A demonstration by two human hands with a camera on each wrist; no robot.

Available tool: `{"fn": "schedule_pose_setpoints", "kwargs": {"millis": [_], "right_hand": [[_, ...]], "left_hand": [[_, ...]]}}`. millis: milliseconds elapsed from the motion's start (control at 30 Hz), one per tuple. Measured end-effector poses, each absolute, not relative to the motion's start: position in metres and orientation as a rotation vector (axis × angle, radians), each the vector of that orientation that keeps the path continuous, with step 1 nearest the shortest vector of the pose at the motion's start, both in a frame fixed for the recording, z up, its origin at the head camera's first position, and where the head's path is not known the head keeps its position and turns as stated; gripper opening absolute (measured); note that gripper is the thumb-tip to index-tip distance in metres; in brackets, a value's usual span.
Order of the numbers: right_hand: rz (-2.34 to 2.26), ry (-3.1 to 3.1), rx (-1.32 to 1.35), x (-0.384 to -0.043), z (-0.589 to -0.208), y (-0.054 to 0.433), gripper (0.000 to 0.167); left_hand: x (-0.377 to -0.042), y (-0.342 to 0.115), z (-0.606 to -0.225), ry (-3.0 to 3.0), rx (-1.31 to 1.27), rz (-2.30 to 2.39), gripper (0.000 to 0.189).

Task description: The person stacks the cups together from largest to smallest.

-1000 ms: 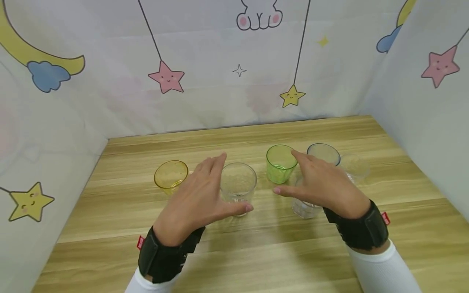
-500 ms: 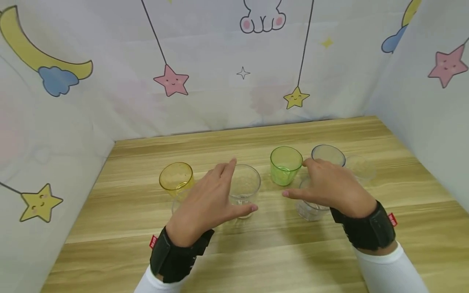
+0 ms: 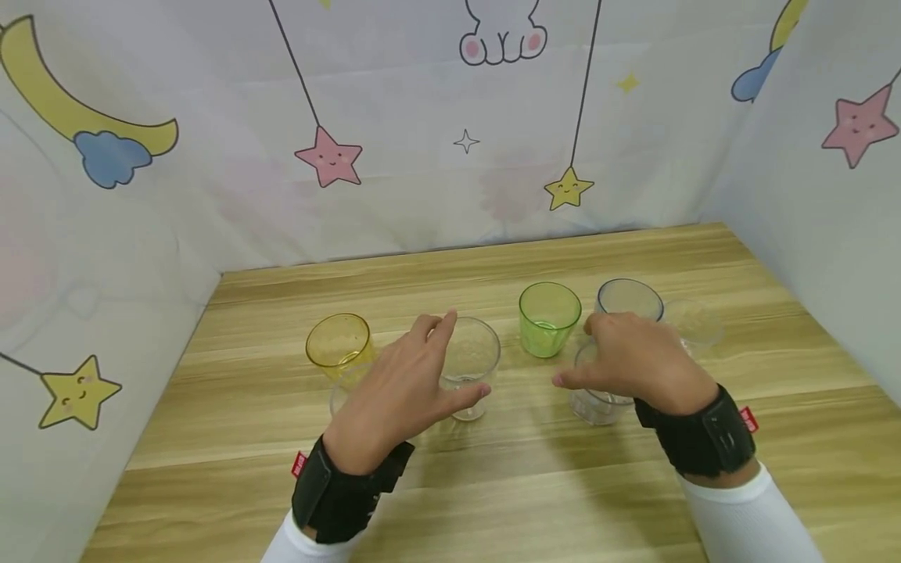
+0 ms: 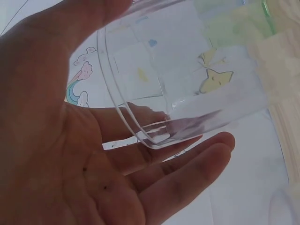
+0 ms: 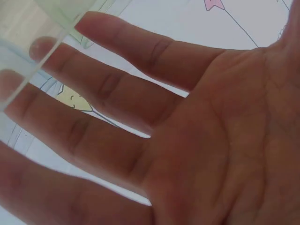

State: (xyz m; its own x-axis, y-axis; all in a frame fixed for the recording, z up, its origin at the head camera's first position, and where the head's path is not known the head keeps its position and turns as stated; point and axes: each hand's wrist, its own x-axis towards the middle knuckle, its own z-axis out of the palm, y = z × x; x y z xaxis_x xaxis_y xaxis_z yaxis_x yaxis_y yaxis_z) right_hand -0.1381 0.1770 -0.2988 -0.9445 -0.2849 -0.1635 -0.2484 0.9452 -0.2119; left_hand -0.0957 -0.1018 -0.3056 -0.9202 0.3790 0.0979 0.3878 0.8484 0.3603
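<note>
In the head view my left hand (image 3: 397, 383) is spread around the near side of a clear cup (image 3: 475, 344), thumb in front and fingertips at its rim. The left wrist view shows this clear cup (image 4: 183, 79) between thumb and fingers, which are fairly straight and do not wrap it. My right hand (image 3: 637, 356) hovers over another clear cup (image 3: 594, 407), partly hiding it, thumb and fingers apart. Its fingers (image 5: 112, 89) look straight in the right wrist view, with a clear rim crossing the fingertips. A green cup (image 3: 549, 320) stands between the hands.
A yellow cup (image 3: 338, 344) is at left, with another clear cup (image 3: 345, 395) partly hidden by my left hand. Behind my right hand stand a blue-rimmed cup (image 3: 629, 295) and a faint clear cup (image 3: 694, 322). White printed cloth walls border the wooden table (image 3: 479, 500).
The head view has shifted slightly, so the scene sits a little to the right. My right thumb and fingers have drawn a bit closer over the clear cup. My left hand stays nearly in place.
</note>
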Motion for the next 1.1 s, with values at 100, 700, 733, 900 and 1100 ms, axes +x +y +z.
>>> {"fn": "schedule_pose_setpoints", "kwargs": {"millis": [100, 700, 733, 900, 1100], "right_hand": [[-0.278, 2.904, -0.41, -0.1383, -0.2999, 0.1777, 0.086], [-0.311, 2.909, -0.44, -0.1372, -0.3006, 0.1789, 0.063], [-0.322, 2.907, -0.436, -0.1372, -0.3002, 0.1788, 0.064], [-0.389, 2.907, -0.437, -0.1364, -0.2969, 0.1779, 0.067], [-0.463, 2.95, -0.498, -0.1341, -0.2931, 0.1773, 0.062]], "left_hand": [[-0.096, -0.1015, -0.3059, -2.997, -0.628, -0.596, 0.096], [-0.0969, -0.1011, -0.3075, -2.983, -0.632, -0.611, 0.094], [-0.097, -0.1012, -0.3074, -2.985, -0.634, -0.612, 0.094], [-0.0979, -0.1019, -0.3079, -2.984, -0.644, -0.631, 0.094], [-0.0981, -0.1027, -0.3079, -2.966, -0.65, -0.638, 0.094]]}}
